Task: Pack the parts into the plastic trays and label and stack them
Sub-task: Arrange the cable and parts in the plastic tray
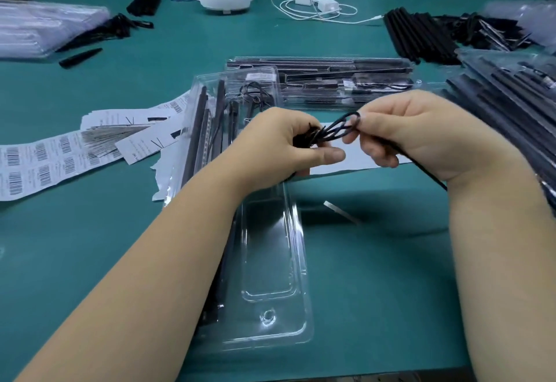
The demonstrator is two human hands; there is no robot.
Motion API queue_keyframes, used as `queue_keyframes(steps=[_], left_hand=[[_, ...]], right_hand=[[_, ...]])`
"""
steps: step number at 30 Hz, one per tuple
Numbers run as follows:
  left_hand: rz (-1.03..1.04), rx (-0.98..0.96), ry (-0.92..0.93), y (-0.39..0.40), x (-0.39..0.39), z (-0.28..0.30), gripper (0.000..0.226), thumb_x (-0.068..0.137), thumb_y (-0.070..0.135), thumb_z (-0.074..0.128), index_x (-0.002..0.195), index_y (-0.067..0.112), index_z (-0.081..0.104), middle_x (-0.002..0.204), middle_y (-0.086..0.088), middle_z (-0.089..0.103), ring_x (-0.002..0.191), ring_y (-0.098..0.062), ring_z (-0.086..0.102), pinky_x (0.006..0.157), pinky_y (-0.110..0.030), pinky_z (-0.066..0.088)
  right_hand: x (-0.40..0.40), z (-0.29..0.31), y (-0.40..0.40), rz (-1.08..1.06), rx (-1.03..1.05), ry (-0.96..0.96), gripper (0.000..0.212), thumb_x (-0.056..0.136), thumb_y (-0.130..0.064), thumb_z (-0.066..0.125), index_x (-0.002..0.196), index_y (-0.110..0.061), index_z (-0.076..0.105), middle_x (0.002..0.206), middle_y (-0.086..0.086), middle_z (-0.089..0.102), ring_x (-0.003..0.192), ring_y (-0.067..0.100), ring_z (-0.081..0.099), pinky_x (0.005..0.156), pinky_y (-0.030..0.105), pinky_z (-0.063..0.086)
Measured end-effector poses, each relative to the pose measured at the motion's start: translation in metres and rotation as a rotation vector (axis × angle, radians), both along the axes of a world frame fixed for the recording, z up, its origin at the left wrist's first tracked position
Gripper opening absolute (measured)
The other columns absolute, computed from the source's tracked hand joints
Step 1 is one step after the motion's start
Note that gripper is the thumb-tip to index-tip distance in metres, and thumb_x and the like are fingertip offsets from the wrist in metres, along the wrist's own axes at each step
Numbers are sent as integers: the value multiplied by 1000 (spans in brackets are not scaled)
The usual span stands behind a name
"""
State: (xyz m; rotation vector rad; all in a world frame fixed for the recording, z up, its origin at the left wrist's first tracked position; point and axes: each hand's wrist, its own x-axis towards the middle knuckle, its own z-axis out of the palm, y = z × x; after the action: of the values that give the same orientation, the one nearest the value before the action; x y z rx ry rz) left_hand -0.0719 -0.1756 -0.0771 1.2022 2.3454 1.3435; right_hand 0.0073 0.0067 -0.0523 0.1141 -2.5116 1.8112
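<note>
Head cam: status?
Both hands, left and right, pinch black cord. Open clear tray below, unfilled bay. Nothing blocking.

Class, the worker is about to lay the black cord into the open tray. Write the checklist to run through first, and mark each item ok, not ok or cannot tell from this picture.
1. Black cord held at both ends: ok. The left hand pinches the bunched end and the right hand pinches the loop.
2. Cord coiled tidily: not ok. A loose tail trails past the right wrist.
3. Open clear tray within reach: ok, directly under the forearms.
4. Near tray pocket free: ok.
5. Barcode labels at hand: ok, on the left of the table.
6. Cord fits the pocket: cannot tell.
</note>
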Motion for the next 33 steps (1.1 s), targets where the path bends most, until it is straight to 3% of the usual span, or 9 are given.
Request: queue_keyframes(steps=[7,12,16,20,22,26,28,31,33], left_hand=[[-26,171,-107,-1,3,2,10,79,19,76,84,16,68,52,6,61,45,-7,54,50,-15,42],[-81,87,-181,2,3,6,35,68,42,73,88,18,57,50,8,42,47,-13,43,50,-22,40],[-119,61,-207,3,10,8,13,75,41,64,65,33,66,48,0,39,48,-13,37,49,-17,35],[-77,92,-204,0,8,5,24,77,24,53,58,11,58,53,-3,53,52,-14,49,53,-20,41],[-97,92,-189,-2,5,6,21,72,28,61,65,8,58,58,-4,57,58,-15,53,56,-23,44],[-160,19,-138,-2,5,5,61,65,43,65,91,-11,55,82,-32,58,71,-34,56,66,-50,46],[-154,-4,-142,-2,5,5,55,70,36,68,95,-11,57,88,-33,59,79,-38,59,74,-55,48],[-84,101,-170,-2,4,5,37,75,26,69,76,-8,55,70,-24,58,63,-24,53,59,-27,45],[-7,219,-218,-4,2,5,41,77,39,66,64,3,54,56,-5,52,57,-11,48,54,-17,39]], right_hand=[[-16,-7,-47,-249,-119,344,16,92,-16,51,80,-16,62,49,-17,48,48,0,42,50,14,36],[-10,-14,-69,-289,-379,468,17,82,-16,41,89,-21,56,72,-11,49,65,4,45,63,15,40],[-7,-13,-74,-244,-280,479,31,78,-48,40,98,-28,53,107,-5,49,103,2,47,84,11,38],[-11,-18,-74,-340,394,488,81,82,-74,11,137,-21,39,138,-3,37,135,12,23,114,42,17],[-13,-19,-72,-312,430,430,93,76,-74,5,147,-17,24,149,-1,27,140,14,13,116,47,9],[-12,-22,-69,-189,347,440,95,76,-78,8,150,-19,16,153,-4,21,142,9,8,117,41,6],[-14,-22,-68,-112,292,363,96,73,-81,16,150,-24,16,150,-8,24,141,5,13,116,35,13],[-18,-18,-60,-108,87,256,90,69,-85,35,140,-29,32,129,-13,44,121,-2,42,102,26,35],[-20,-14,-50,-197,-23,206,57,74,-72,52,108,-27,52,94,-13,59,83,1,57,76,22,45]])
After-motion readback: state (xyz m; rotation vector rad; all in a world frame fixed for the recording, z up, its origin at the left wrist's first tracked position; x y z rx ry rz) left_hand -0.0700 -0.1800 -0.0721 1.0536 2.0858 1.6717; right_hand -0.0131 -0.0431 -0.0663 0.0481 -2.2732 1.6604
